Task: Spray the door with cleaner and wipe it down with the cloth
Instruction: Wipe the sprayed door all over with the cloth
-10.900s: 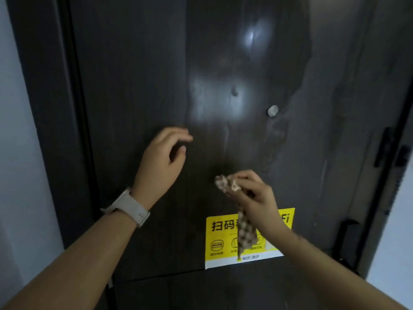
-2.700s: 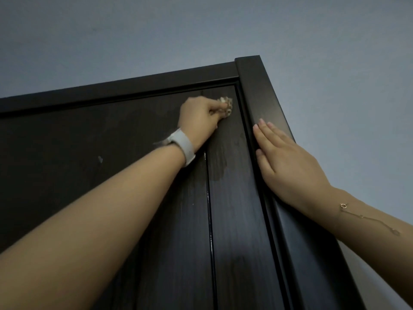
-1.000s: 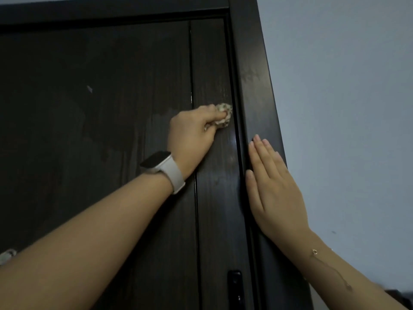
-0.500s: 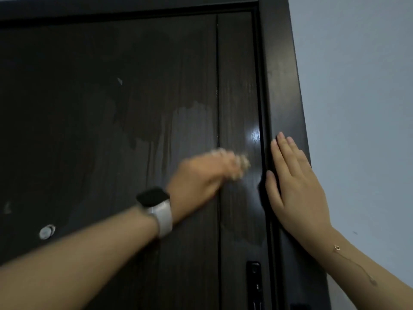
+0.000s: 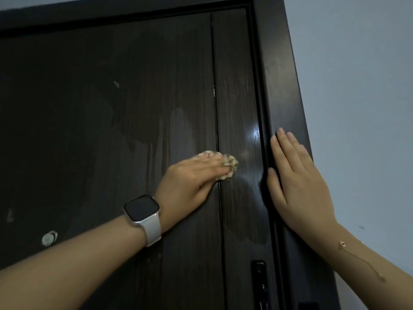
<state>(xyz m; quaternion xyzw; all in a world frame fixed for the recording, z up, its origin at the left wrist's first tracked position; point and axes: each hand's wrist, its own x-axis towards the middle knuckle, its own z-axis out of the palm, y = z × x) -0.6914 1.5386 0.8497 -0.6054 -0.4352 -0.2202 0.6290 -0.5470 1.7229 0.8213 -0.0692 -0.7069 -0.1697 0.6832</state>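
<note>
Dark door (image 5: 156,86) fills my view; left hand (image 5: 190,175) presses bunched cloth (image 5: 230,165) beside its right edge, right hand (image 5: 292,175) flat on frame (image 5: 281,74).

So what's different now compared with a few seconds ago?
The left hand has wiped the cloth down the door from its top corner to mid-height, still bunching it under the fingers. The right hand stays flat on the door frame.
</note>
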